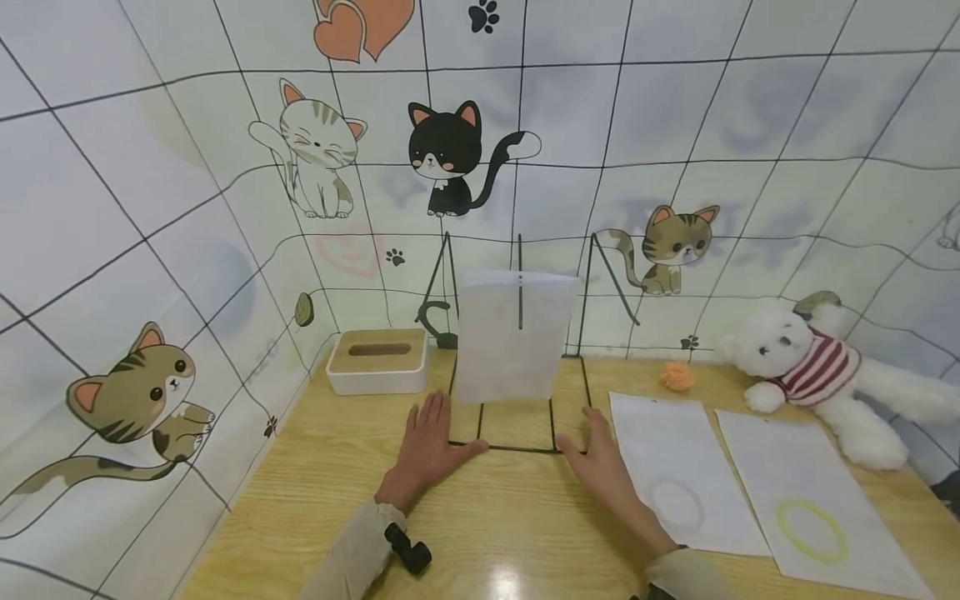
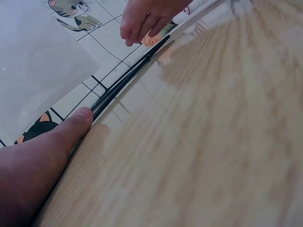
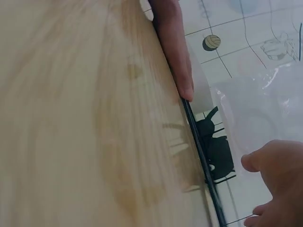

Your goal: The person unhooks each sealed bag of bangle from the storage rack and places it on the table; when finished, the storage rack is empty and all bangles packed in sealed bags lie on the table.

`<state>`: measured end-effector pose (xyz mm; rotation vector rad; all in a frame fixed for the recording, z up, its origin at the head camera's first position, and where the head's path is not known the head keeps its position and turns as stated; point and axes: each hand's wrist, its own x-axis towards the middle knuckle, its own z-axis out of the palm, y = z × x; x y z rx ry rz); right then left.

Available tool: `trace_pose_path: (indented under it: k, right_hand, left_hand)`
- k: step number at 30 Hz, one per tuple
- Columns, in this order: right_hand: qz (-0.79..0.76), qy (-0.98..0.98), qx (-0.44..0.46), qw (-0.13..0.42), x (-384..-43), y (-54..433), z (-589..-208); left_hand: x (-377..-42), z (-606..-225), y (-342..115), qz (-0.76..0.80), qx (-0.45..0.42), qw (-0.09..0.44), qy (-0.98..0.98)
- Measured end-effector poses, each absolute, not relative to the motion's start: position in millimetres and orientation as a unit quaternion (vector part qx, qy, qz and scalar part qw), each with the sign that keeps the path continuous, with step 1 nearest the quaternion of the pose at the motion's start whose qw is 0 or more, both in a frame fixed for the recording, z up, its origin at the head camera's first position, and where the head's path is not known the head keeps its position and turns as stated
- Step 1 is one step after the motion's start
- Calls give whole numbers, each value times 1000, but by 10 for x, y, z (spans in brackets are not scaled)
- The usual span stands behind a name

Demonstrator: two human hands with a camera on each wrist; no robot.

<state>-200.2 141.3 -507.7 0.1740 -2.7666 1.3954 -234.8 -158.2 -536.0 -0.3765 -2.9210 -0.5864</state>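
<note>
A black wire rack [image 1: 517, 448] stands on the wooden table, its base frame flat and its uprights against the patterned backdrop. From it hangs a whitish, translucent plastic sheet [image 1: 510, 342], glossy in the right wrist view. My left hand [image 1: 429, 446] lies with straight fingers at the base's front left corner, the thumb along the front bar. At the front right corner is my right hand [image 1: 603, 467], fingers relaxed and spread beside the frame, holding nothing. In the right wrist view, the right thumb [image 3: 255, 161] overlaps the edge of the plastic sheet.
A white tissue box [image 1: 378, 379] with a wooden lid stands at the back left. Right of the rack lie two papers, one with a grey ring [image 1: 678, 505], one with a yellow ring [image 1: 812, 531]. Behind them are an orange ball [image 1: 677, 377] and a white plush toy [image 1: 821, 362].
</note>
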Motion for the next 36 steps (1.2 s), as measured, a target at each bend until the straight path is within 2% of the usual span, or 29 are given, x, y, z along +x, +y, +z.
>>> trace_pose_path:
  k: [10,21,36]
  right_hand:
    - [322,-943,30,71,-2051,1297,-5379]
    - [257,-966,6,29,-2074,1269,-5337]
    - [230,-973,13,35,-2081,1253,-5344]
  left_hand:
    - [-2346,-5402,-1566,-199,-130,75,-968]
    - [-2356,-5388,-1568,-189,-116,59,-973]
    - [-2380,-5396,-1575,-179,-112,58,-976]
